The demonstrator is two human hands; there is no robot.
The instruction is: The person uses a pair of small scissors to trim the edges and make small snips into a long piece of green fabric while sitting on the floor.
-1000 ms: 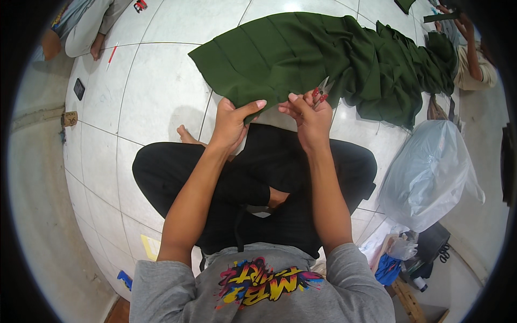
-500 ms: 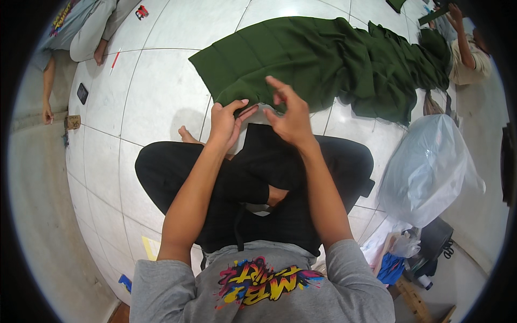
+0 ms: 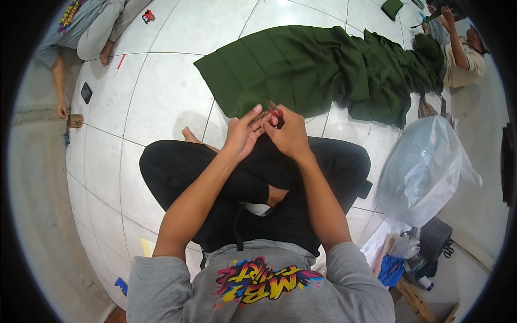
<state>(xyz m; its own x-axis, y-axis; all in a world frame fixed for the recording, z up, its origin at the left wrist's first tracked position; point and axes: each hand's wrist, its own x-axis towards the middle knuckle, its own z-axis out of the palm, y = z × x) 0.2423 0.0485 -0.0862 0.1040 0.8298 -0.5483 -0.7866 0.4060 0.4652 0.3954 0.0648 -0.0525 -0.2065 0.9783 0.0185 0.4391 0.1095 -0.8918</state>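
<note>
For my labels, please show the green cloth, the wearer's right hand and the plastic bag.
Green cloth (image 3: 301, 70), head view: spread part.
Wearer's right hand (image 3: 291, 132), head view: back.
Plastic bag (image 3: 414, 172), head view: side.

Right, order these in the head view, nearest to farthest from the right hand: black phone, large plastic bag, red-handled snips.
1. Red-handled snips: in the right hand.
2. Large plastic bag: to the right.
3. Black phone: floor, far left.

Both forearms (image 3: 203, 188) angle in over the crossed legs (image 3: 336, 164), left hand (image 3: 245, 134) palm showing, thumb (image 3: 251, 114) extended, and there's the right hand (image 3: 290, 132), curled just beside it!
</note>
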